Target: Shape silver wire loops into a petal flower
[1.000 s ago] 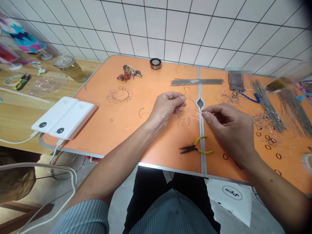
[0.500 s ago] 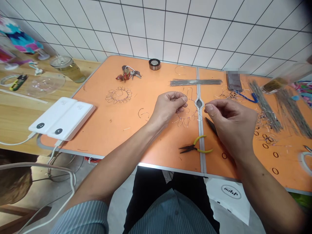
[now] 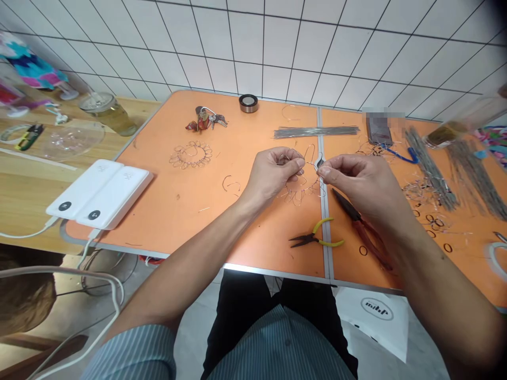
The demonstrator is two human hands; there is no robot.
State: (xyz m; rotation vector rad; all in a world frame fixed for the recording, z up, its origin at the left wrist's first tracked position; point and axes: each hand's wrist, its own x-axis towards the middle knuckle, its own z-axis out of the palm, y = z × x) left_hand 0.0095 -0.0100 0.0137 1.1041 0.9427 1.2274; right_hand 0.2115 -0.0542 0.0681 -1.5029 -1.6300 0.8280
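My left hand (image 3: 273, 171) pinches the looped wire ring (image 3: 295, 196), a thin piece bent into petal-like loops, just above the table. Close on its right, my right hand (image 3: 356, 179) has thumb and forefinger pressed together at the wire's right side; the bit between the tips is too fine to see clearly. A similar finished-looking wire ring (image 3: 190, 154) lies farther left. Below the hands rest small pliers with yellow handles (image 3: 332, 244), jaws apart. Red-handled pliers (image 3: 368, 237) lie partly under my right forearm.
Straight wires (image 3: 317, 132) lie in a bundle at the back, with more wire bundles (image 3: 431, 169) at right. Black rings (image 3: 447, 248) are scattered nearby. Keys (image 3: 208, 119), a tape roll (image 3: 249, 103), a phone (image 3: 379, 129) and white power banks (image 3: 114, 195) surround the work area.
My right hand has moved left and slightly up, bringing its fingertips to the wire near my left hand. More of the red-handled pliers shows. My left hand stays nearly still.
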